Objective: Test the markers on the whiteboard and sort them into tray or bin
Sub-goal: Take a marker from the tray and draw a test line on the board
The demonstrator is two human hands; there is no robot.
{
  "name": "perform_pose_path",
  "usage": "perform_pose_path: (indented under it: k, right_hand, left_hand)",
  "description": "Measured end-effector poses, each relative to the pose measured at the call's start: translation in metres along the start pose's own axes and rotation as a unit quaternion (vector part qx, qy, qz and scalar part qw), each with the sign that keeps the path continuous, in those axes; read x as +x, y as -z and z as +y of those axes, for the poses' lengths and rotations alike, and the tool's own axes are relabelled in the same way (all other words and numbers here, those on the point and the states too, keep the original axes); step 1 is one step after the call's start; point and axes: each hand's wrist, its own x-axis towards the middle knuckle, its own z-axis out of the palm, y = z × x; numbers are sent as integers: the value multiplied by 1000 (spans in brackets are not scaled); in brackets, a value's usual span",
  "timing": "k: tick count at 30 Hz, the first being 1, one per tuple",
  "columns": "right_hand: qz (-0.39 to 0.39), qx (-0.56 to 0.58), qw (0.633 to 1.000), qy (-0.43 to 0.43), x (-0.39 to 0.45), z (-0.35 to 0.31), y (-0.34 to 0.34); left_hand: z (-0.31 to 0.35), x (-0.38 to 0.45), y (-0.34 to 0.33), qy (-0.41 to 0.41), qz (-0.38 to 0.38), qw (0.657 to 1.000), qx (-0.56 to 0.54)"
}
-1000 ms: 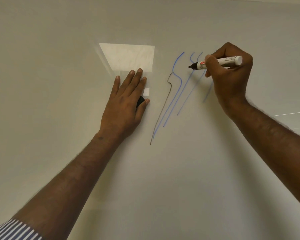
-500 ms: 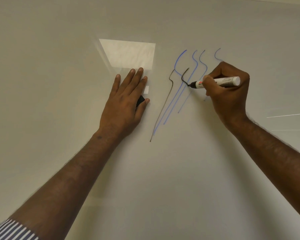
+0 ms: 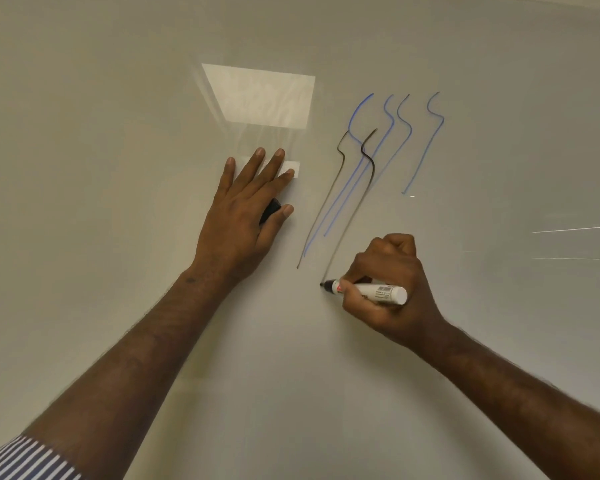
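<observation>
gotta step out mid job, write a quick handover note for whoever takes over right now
Right hand: grips the marker, its black tip touching the whiteboard at the bottom of a dark stroke.
Left hand: flat on the board, fingers straight, a small black object, perhaps the cap, under the palm by the thumb.
Done: two dark strokes and several blue strokes are on the board; this marker writes, though the line looks thin lower down.
Left: lift the marker, cap it, decide tray or bin. Neither tray, bin nor other markers are in view.
</observation>
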Motion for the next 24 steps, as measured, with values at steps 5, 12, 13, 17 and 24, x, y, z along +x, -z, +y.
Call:
perform_pose_path:
  k: [5,12,13,17,24]
  right_hand:
    - [-9,45,999,5,-7,-14,12]
    - [69,100,990,-65,-29,-41,18]
    - [75,113,988,-74,-34,-45,17]
    - [99,183,965,-157,-62,-56,11]
    - [129,280,915,-261,-128,-72,-4]
  left_hand:
    - [11,-22,13,70,2,980,-185]
    - [39,-68,28,168,37,929,-328]
    - [44,-74,30,182,45,920,-344]
    - [63,-94,33,226,74,884,-403]
    - [99,-134,26,289,124,795,-518]
